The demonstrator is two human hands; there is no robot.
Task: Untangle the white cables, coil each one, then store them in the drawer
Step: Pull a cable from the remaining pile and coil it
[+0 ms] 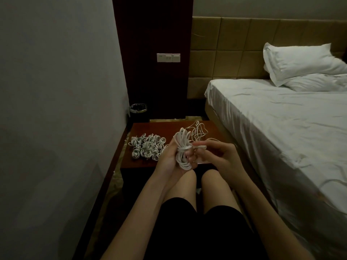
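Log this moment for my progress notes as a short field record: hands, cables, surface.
left hand: grips the coiled bundle at its wrapped middle
right hand: pinches the cable end beside the bundle
finished coils: piled on the left of the wooden table
loose cable: tangled on the table's far side
drawer: not visible

Nothing readable is showing anywhere: the white switch plate [168,57] on the dark panel at about twelve o'clock is carrying only small marks too blurred to make out as text.
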